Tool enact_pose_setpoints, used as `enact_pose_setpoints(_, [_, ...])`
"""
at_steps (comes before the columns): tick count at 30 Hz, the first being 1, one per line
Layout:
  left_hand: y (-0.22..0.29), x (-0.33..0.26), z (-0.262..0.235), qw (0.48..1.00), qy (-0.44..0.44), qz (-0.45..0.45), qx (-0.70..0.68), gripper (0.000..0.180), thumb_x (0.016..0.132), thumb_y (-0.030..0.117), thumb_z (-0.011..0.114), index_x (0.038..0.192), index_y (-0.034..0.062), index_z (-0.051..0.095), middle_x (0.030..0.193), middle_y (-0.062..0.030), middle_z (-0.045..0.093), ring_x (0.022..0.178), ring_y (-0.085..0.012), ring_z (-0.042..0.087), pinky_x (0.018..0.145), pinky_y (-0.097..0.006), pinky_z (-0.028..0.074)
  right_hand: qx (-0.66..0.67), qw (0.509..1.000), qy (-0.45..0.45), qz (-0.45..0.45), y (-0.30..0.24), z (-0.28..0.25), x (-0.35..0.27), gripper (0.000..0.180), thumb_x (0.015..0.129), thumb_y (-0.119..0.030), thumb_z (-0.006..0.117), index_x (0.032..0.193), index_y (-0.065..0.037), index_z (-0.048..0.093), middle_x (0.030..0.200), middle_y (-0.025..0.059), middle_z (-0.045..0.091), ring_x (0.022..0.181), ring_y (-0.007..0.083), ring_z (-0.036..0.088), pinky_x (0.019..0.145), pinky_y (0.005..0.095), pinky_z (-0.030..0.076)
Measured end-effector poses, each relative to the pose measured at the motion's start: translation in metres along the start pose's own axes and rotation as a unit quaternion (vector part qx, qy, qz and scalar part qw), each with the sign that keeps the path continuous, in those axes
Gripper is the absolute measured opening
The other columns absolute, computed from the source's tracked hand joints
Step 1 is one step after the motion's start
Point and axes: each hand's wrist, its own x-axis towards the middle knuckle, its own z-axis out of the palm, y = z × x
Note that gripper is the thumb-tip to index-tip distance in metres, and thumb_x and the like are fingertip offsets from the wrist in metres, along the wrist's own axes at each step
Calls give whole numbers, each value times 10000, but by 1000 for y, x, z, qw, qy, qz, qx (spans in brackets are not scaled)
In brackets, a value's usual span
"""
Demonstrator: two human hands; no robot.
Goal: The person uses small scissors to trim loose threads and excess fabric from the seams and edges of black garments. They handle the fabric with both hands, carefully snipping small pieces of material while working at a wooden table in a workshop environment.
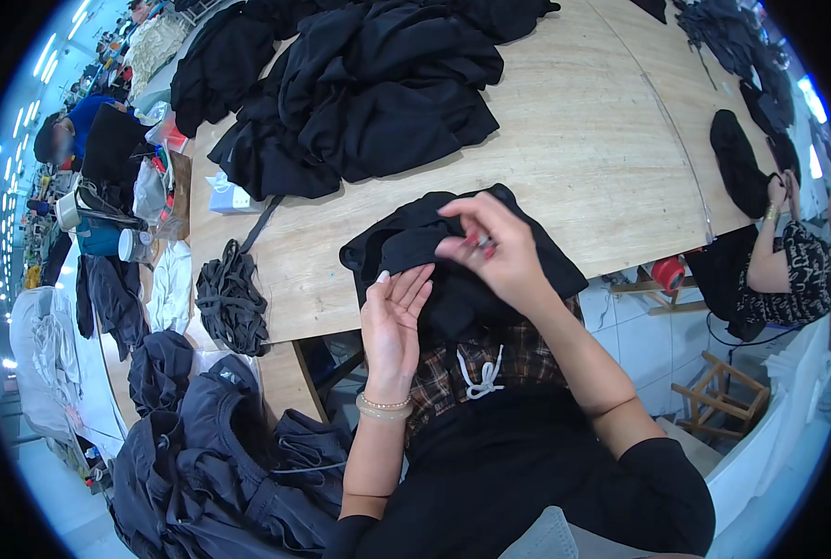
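The pale wooden tabletop point(583, 168) carries everything, its near edge just in front of the person. A heap of black garments point(378, 102) lies on its far side. Nearer, a single black garment point(453, 287) rests at that edge, bunched and partly over the person's lap, its folded band toward the hands. A bundle of dark strips point(232, 298) sits to its left.

The right hand point(501, 250) is raised over the garment, thumb and forefinger apart; whether its grip closes on the small red and metallic thing point(483, 244) there, I cannot tell. The left hand point(399, 312) is palm up at the band, its grip loose, thumb apart from the fingers.

The step looks like checking or tidying the band; next, the left probably needs to pinch it taut while the right comes down.
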Motion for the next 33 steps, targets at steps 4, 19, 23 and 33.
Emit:
enact_pose_setpoints(4, [-4,-2,9,1000,19,-3,3,269,1060,247,447,1090,14,577,1155,-208,692,1138,-303,667,981,-382,532,-53,996,-23,-62,25,27,-18,184,776,12,710,945,-19,643,812,98,592,720,279,665,590,343,499])
enact_pose_setpoints(19, [-4,-2,18,999,28,39,4,283,1050,258,528,1083,-4,630,1045,-126,704,966,-193,687,875,-331,556,-227,968,-75,-73,17,23,-24,143,842,-96,710,924,-56,600,854,77,621,668,281,652,538,360,488])
enact_pose_setpoints(23, [-5,8,8,999,38,28,12,120,983,162,668,1025,50,674,958,-43,705,867,-111,677,767,-260,561,-172,977,-111,-65,11,20,-33,122,789,-27,708,875,-37,622,802,84,624,664,268,640,548,355,470])
enact_pose_setpoints(33, [3,1,12,999,22,13,-24,123,993,126,641,1092,55,659,1002,-46,716,892,-136,710,833,-292,593,48,951,-270,143,-18,-44,-40,327,835,-158,790,1085,-25,628,954,62,653,884,165,639,751,280,495])
